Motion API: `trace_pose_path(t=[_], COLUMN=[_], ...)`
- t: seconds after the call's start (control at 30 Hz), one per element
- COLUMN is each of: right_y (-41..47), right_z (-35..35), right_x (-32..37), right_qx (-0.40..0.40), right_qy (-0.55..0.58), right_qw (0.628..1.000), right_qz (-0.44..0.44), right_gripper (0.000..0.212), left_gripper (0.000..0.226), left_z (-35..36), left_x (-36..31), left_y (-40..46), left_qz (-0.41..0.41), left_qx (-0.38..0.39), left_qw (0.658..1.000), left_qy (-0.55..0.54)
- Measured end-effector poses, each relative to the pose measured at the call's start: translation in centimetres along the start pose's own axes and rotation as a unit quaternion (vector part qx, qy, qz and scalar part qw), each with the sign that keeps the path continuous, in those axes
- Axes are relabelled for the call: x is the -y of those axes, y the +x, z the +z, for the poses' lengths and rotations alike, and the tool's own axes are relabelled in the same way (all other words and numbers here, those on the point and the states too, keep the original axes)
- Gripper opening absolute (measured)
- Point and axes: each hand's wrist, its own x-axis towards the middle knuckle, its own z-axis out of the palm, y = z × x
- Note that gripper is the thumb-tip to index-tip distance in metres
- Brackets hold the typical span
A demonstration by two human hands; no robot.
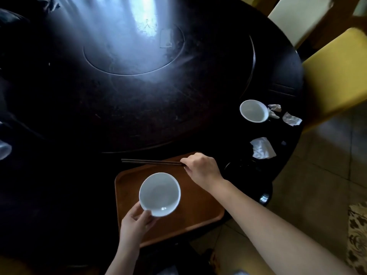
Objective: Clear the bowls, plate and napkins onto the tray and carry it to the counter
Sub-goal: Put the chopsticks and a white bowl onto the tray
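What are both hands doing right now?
Left hand: closed on the white bowl over the tray.
Right hand: closed on the dark chopsticks.

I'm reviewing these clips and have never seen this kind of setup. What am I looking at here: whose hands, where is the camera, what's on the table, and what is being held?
There is no machine: a person wears a wide-angle camera on the head, looking down at their own bare hands. The left hand grips a white bowl by its rim over a brown tray that sits at the near edge of a dark round table. The right hand pinches the end of a pair of dark chopsticks over the tray's far edge. Still out on the table to the right: a second white bowl, three crumpled napkins and a dark plate, hard to make out. A yellow chair stands beyond.
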Motion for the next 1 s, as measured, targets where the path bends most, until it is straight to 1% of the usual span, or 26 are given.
trace_pose_path(t=[0.03, 0.17, 0.27, 0.4, 0.5, 0.6, 0.67, 0.7, 0.77, 0.83, 1.0], right_y=[0.6, 2.2, 2.6, 3.2, 3.2, 2.2, 0.7, -0.2, -2.2, -3.4, -1.4], right_z=[0.6, 2.6, 3.6, 5.0, 6.3, 6.7, 6.6, 6.4, 6.4, 6.6, 6.4], right_x=[0.2, 0.7, 1.2, 1.5, 1.3, 1.1, 0.8, 0.6, 0.1, -0.3, -0.8], right_qx=[0.019, 0.072, 0.09, 0.057, 0.016, -0.05, -0.09, -0.091, -0.053, 0.0, 0.064], right_qy=[-0.017, -0.109, -0.135, -0.162, -0.167, -0.11, -0.077, -0.073, -0.091, -0.116, -0.151], right_qw=[1.0, 0.991, 0.986, 0.982, 0.982, 0.991, 0.993, 0.993, 0.993, 0.99, 0.979], right_qz=[-0.001, -0.013, -0.042, -0.078, -0.09, -0.061, -0.017, 0.01, 0.057, 0.081, 0.121], right_gripper=[0.008, 0.025, 0.028, 0.024, 0.021, 0.029, 0.036, 0.039, 0.048, 0.057, 0.059], left_gripper=[0.041, 0.04, 0.042, 0.042, 0.041, 0.042, 0.043, 0.043, 0.042, 0.042, 0.04], left_z=[-0.4, -1.9, -2.4, -2.6, -2.7, -3.1, -3.4, -3.6, -3.8, -3.8, -3.9], left_x=[0.0, -0.2, -0.4, -0.5, -0.7, -1.0, -1.2, -1.4, -1.7, -1.9, -1.9], left_y=[0.4, 1.3, 1.8, 2.8, 3.3, 3.7, 4.0, 4.1, 4.1, 4.3, 4.8], left_qz=[-0.002, -0.017, -0.026, -0.032, -0.025, -0.019, -0.015, -0.012, -0.01, -0.012, -0.015], left_qx=[0.004, 0.018, 0.019, 0.012, 0.013, 0.013, 0.019, 0.022, 0.027, 0.033, 0.025], left_qw=[1.0, 1.0, 0.999, 0.999, 1.0, 1.0, 1.0, 1.0, 1.0, 0.999, 1.0], left_qy=[0.003, 0.018, 0.018, 0.007, 0.011, 0.01, 0.011, 0.01, 0.006, 0.0, 0.001])
